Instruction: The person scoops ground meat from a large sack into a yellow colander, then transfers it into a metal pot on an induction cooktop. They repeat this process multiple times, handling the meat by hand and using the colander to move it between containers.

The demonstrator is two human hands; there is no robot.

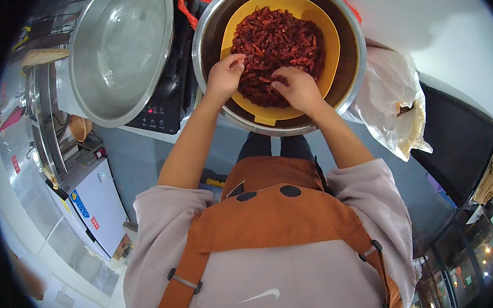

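Observation:
Dark red dried chili pieces (276,48) fill a yellow plastic colander (333,43), which rests inside a large round steel basin (357,71). My left hand (227,76) is over the colander's left rim, its thumb and fingertips curled close together at the edge of the chilies. On the right, my right hand (297,88) reaches over the lower part of the chilies with bent fingers touching or just above them. Whether either hand pinches a piece cannot be made out.
A big steel bowl (126,49) lies tilted over a black induction cooker (156,118) at the left. Right of the basin sits a crumpled plastic bag (390,96), with a black surface (452,135) beyond. A red bag handle (188,8) touches the basin's left side. A white freezer (99,203) stands lower left.

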